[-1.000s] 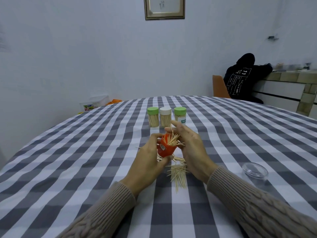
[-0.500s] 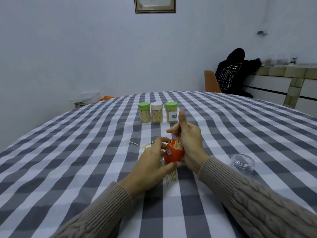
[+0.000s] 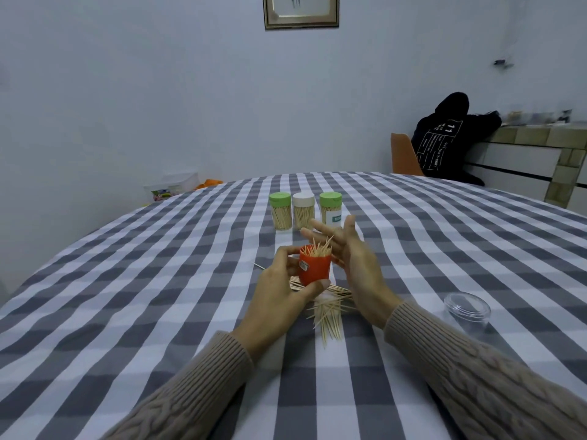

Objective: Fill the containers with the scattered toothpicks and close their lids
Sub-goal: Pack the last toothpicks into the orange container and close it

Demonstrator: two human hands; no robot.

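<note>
L hand (image 3: 279, 290) grips orange container (image 3: 314, 269) upright, mouth up; R hand (image 3: 352, 262) fingers spread.

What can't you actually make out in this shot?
- Head view: the small label on the orange container is too small to read.
- Toothpicks on the tablecloth run under both hands; their count is hidden.
- Picture frame is cut by the top edge.
- Counter items far right are blurred.
</note>
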